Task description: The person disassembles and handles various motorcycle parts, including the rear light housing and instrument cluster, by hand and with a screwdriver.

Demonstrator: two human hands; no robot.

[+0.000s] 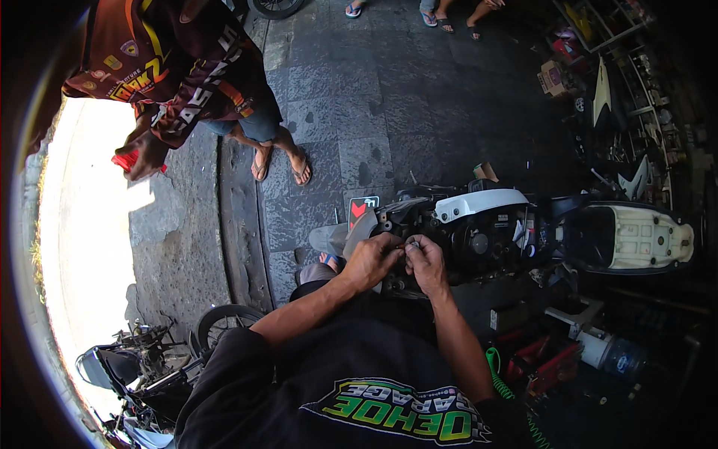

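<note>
My left hand (pixel 372 263) and my right hand (pixel 425 265) meet fingertip to fingertip above the front end of a partly stripped motorcycle (pixel 479 241). Both are closed in a pinch around something small, which the fingers mostly cover; its kind does not show. Right beside the left hand is a grey curved fender (pixel 360 230). A white body panel (pixel 481 203) runs along the far side of the motorcycle, and its seat (pixel 648 238) lies at the right, its pale inner side showing.
At the left a person (pixel 202 82) in a dark printed jersey stands holding something red (pixel 127 159). Another stripped motorcycle (pixel 134 367) is at the lower left. Close to my right arm lie a green coiled hose (pixel 497 370) and a red metal tool case (pixel 544 361). Loaded shelves (pixel 658 112) line the right.
</note>
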